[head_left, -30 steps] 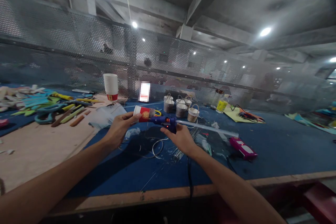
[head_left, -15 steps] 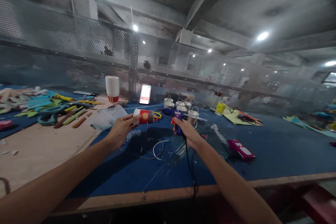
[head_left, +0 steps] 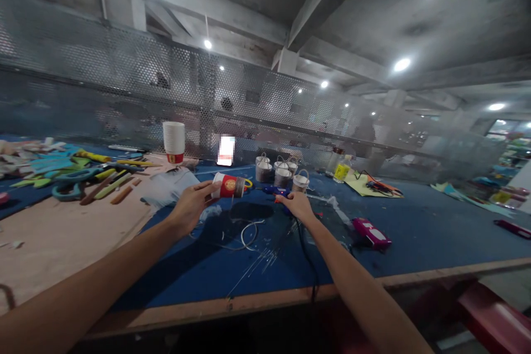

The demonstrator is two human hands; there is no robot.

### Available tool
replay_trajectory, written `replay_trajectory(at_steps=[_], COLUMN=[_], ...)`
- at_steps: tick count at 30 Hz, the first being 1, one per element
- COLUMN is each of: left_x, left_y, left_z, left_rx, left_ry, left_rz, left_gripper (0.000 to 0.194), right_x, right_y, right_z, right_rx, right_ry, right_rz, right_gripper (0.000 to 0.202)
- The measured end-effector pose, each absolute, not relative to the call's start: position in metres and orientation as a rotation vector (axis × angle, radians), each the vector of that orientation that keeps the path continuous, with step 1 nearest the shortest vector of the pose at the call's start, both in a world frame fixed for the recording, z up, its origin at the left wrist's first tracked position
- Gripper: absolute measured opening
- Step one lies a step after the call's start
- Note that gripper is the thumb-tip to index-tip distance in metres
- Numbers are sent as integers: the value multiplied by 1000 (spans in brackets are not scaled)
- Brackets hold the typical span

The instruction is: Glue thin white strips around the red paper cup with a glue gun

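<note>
My left hand (head_left: 194,203) is closed around the rim end of a red and white paper cup (head_left: 228,186), held sideways above the table. A grey-brown band wraps the cup near its base, and a yellow loop (head_left: 248,183) shows just beyond that end. In my right hand (head_left: 297,206) is a blue glue gun (head_left: 277,191) with an orange trigger, its nozzle pointing left toward the cup's base, a short gap apart. A black cord (head_left: 307,257) hangs from the gun. Behind it stand several small wrapped cups with handles (head_left: 282,174).
A stack of white cups (head_left: 173,141) and a lit phone (head_left: 225,150) stand at the back. Scissors (head_left: 68,185) and felt pieces lie left. A magenta device (head_left: 371,233), a yellow-labelled bottle (head_left: 342,170) and coiled white cord (head_left: 249,235) are on the blue table.
The glue gun has turned and dropped slightly, its nozzle now at the cup's base end. The cup is still in my left hand. The view has shifted slightly to the right.
</note>
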State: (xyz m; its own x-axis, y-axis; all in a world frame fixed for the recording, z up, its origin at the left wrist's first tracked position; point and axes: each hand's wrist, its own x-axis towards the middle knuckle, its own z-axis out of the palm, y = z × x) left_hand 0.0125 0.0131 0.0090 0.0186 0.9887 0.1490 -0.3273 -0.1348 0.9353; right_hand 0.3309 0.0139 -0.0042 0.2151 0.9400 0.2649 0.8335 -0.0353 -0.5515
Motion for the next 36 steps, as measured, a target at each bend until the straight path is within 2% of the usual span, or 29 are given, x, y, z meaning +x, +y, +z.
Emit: replay_trajectory(at_steps=[5, 8, 13, 18, 22, 24, 29, 36], left_x=[14, 15, 18, 21, 23, 24, 23, 26], left_y=[10, 9, 7, 4, -1, -2, 1, -8], left_z=[12, 13, 12, 17, 21, 19, 10, 11], left_rx=[1089, 1073, 1030, 979, 925, 920, 990, 1224], left_ry=[856, 841, 804, 799, 782, 781, 804, 901], left_rz=[1400, 1373, 1366, 1366, 1351, 1372, 1439, 1397], left_gripper=[32, 33, 36, 29, 26, 26, 32, 40], right_x=[329, 327, 313, 270, 233, 223, 222, 235], right_y=[13, 10, 1, -5, -15, -19, -27, -36], right_z=[-10, -11, 3, 14, 14, 14, 13, 21], right_rx=[-2032, -2057, -1872, -1562, -1116, -1032, -1160, -1108], right_ry=[-1624, -1644, -1670, -1866, -1827, -1795, -1755, -1894], right_rz=[91, 71, 82, 458, 1082, 1210, 948, 254], right_gripper=[39, 34, 22, 19, 29, 30, 14, 15])
